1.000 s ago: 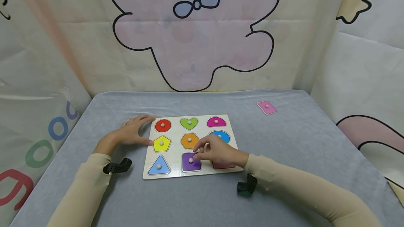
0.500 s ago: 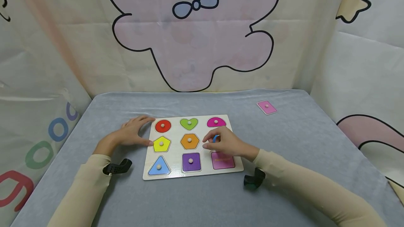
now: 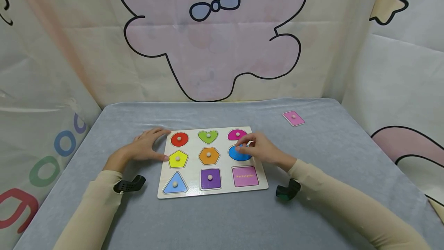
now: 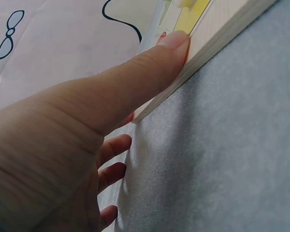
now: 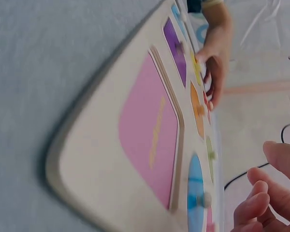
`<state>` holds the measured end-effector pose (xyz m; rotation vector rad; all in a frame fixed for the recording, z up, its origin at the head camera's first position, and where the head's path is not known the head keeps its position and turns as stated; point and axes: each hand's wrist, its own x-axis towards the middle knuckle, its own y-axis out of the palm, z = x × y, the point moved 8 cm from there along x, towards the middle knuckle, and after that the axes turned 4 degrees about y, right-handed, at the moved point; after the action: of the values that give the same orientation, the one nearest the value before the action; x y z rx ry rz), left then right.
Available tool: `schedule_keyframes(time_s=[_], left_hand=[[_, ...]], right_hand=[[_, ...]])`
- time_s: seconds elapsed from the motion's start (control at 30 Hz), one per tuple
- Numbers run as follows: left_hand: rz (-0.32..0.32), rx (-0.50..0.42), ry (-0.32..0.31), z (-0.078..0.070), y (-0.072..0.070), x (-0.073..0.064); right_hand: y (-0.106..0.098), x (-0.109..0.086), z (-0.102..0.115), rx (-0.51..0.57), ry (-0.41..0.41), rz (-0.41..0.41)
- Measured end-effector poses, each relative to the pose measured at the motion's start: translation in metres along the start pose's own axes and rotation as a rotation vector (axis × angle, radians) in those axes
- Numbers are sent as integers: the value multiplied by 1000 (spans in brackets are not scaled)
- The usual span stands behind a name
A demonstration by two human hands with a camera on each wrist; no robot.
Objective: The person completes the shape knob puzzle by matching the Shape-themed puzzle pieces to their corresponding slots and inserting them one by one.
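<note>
A white puzzle board [image 3: 187,186] lies on the table, filled with coloured knobbed shapes except for the bare pink rectangle recess [image 3: 245,176]. My left hand [image 3: 143,146] rests at its left edge. The left thumb [image 4: 164,55] presses on the board beside the yellow pentagon [image 3: 178,159], and the forefinger reaches the far left corner. Above the blue oval piece [image 3: 240,155] hovers my right hand [image 3: 265,149], fingers loosely bent. In the right wrist view, a gap separates its fingertips [image 5: 270,150] from the oval's wooden knob [image 5: 203,200].
A loose pink rectangle piece [image 3: 293,118] with a knob lies at the far right of the table. Grey cloth [image 3: 215,223] covers the tabletop. A printed curtain [image 3: 215,49] hangs behind and along both sides.
My right hand has moved rightward and away from me, from the purple square over to the blue oval, uncovering the pink recess. The left hand has stayed at the board's edge.
</note>
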<state>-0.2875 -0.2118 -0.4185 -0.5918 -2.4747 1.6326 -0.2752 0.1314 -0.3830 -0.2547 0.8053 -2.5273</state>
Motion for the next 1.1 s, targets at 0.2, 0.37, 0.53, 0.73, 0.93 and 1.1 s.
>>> schedule_keyframes(time_s=[0.2,0.37,0.53,0.73,0.93,1.1], left_hand=[[-3,-5,3,-2,0,-1],[-1,-9,2,-3,-1,-2],[1,-11,3,-2,-2,-1],[0,-5,6,-2,-1,-1],[-1,-6,4,-3,-1,-2],[-5,-9,3,-3,-1,-2]], right_hand=[[-17,2,-14,-35,23,-57],[-31,3,-25,-60,80,-102],[-45,5,-35,-70,123,-151],[-59,4,-49,-60,154,-168],[-72,3,-63,-66,197,-188],[-82,3,-73,-88,216,-208]])
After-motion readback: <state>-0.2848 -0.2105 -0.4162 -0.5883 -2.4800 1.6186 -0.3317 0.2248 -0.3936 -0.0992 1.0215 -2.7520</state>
